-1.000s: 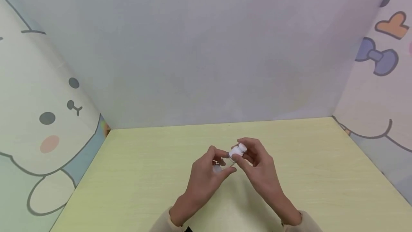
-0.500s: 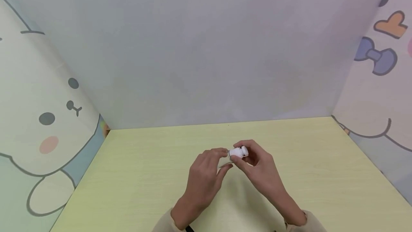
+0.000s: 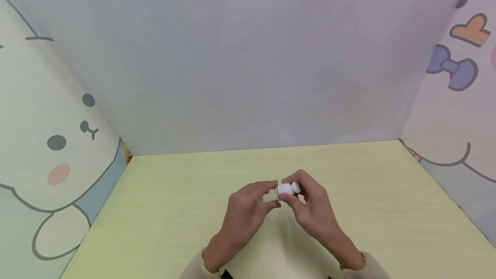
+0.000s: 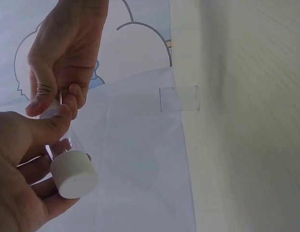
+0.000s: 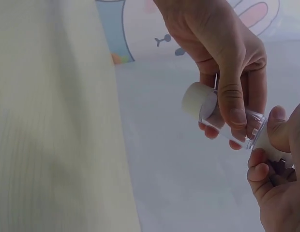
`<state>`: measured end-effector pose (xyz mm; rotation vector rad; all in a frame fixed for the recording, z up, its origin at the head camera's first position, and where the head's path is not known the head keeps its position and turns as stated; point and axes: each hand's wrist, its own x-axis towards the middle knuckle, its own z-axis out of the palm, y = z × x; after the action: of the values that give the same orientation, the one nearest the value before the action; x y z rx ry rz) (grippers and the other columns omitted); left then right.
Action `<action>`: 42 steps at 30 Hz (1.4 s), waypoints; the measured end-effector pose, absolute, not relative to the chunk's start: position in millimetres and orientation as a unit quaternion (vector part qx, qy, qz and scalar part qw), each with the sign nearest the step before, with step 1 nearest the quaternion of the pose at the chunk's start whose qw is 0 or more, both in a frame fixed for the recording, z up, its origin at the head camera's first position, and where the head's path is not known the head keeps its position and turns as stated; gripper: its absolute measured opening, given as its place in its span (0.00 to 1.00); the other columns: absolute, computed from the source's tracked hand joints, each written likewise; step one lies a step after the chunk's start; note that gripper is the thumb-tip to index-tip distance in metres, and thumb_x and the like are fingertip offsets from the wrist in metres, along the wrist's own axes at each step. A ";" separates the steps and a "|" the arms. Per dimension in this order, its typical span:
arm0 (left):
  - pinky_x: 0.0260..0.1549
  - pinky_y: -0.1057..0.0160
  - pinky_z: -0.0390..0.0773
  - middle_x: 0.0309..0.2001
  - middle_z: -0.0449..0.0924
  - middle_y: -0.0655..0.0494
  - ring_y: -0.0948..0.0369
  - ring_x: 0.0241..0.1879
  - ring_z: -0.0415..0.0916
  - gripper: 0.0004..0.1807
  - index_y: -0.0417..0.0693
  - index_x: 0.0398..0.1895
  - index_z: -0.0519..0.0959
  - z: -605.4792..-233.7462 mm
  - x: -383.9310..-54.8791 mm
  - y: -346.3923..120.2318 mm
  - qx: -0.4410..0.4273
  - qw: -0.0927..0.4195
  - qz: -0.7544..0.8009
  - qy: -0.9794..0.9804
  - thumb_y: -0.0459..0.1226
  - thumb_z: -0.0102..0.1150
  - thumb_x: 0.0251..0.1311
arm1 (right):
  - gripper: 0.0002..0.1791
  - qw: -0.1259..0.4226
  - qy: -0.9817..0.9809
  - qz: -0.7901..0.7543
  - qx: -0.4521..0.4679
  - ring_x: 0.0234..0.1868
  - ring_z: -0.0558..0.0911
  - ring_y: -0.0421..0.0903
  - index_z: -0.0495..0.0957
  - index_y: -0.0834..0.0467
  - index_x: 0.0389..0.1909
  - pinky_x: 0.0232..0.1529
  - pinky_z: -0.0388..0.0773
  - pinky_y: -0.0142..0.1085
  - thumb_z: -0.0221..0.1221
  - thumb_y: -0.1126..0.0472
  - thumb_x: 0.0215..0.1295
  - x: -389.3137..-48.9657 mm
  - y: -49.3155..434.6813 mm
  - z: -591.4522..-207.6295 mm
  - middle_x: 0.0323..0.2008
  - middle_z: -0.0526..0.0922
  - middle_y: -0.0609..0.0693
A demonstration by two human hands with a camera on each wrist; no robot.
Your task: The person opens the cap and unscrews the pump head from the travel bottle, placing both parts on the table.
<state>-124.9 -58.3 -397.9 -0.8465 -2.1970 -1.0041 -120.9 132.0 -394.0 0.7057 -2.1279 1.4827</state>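
Observation:
Both hands hold a clear cylindrical bottle (image 5: 214, 122) above the table, lying nearly level from left to right. At its left end is a plain white cap-like piece (image 4: 75, 175). The right end carries a white top (image 3: 286, 189) with a narrower knob beyond it. My left hand (image 3: 243, 211) grips the clear body, thumb on the near side and fingers on the far side. My right hand (image 3: 317, 210) pinches the white top between thumb and fingers, with the knob sticking out past them. Part of the clear body is hidden behind the fingers.
Below the hands lies a pale yellow wood-grain table (image 3: 186, 193). A plain grey-white wall (image 3: 248, 63) stands at its back edge. Cartoon-printed panels rise at the left side (image 3: 35, 98) and right side (image 3: 461, 115).
The white top has tipped from pointing up and right to nearly level. My left fingers folded over the bottle, then spread again along it. My right hand has turned with the top.

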 end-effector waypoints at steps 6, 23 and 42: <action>0.36 0.73 0.85 0.46 0.92 0.57 0.63 0.36 0.88 0.24 0.50 0.55 0.88 -394.4 -127.9 -62.5 -0.314 0.155 -0.472 -0.809 0.35 0.79 0.52 | 0.22 0.258 -0.775 0.492 0.302 0.31 0.74 0.35 0.78 0.57 0.45 0.26 0.70 0.22 0.72 0.76 0.52 -124.9 136.0 -398.9 0.38 0.82 0.47; 0.38 0.67 0.84 0.42 0.89 0.66 0.66 0.39 0.86 0.21 0.66 0.50 0.86 -390.4 -128.2 -59.3 -0.165 0.043 -0.568 -0.805 0.38 0.80 0.54 | 0.31 0.197 -0.745 0.579 0.266 0.47 0.83 0.37 0.71 0.62 0.63 0.45 0.84 0.28 0.69 0.77 0.60 -125.3 135.1 -391.9 0.54 0.79 0.54; 0.42 0.64 0.86 0.45 0.86 0.69 0.65 0.42 0.85 0.22 0.65 0.50 0.83 -387.5 -122.4 -54.9 -0.164 0.056 -0.547 -0.819 0.39 0.80 0.54 | 0.22 0.165 -0.717 0.640 0.221 0.49 0.84 0.38 0.68 0.66 0.53 0.52 0.84 0.28 0.67 0.78 0.63 -123.2 133.0 -390.5 0.50 0.76 0.51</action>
<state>-122.4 -54.9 -387.5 -0.4962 -2.4853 -1.6605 -123.2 133.0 -390.5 0.6308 -2.0433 1.8224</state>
